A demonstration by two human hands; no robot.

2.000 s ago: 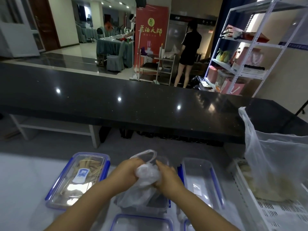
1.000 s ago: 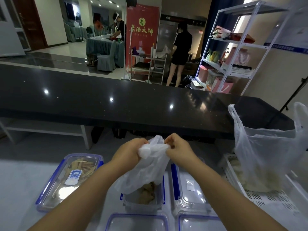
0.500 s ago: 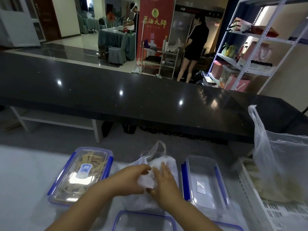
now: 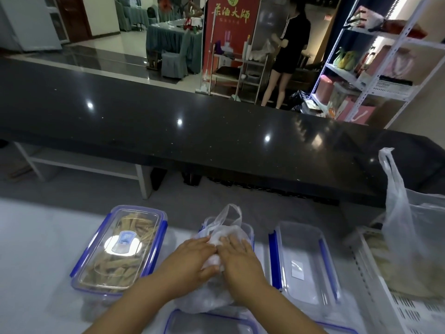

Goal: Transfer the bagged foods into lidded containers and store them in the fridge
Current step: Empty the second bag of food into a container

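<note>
Two hands now press down on the thin white plastic bag (image 4: 218, 239), which a second ago was lifted clear above the middle clear rectangular container (image 4: 249, 233); half a second ago it was already coming down, and now it sits bunched on top of that container, hiding most of it. The left hand (image 4: 192, 259) curls round the bag's near-left side, fingers and thumb gripping the crumpled film. The right hand (image 4: 239, 257) lies flatter on top, fingers nearly straight, pushing rather than pinching. My judgement is that the food has gone into the tub and the emptied bag is being squashed flat or gathered for removal; whether anything remains inside it cannot be told.

To the left, a lidded clear container with blue clips (image 4: 120, 247) holds tan, stick-like strips and looks ready for the fridge. To the right stands an empty clear container with blue side clips (image 4: 305, 263), lid off. Two blue-rimmed clear lids (image 4: 212, 321) lie at the near edge. Far right, a white slotted plastic basket (image 4: 407, 307) carries a larger translucent bag (image 4: 414, 237) of pale food, still unpacked.
</note>
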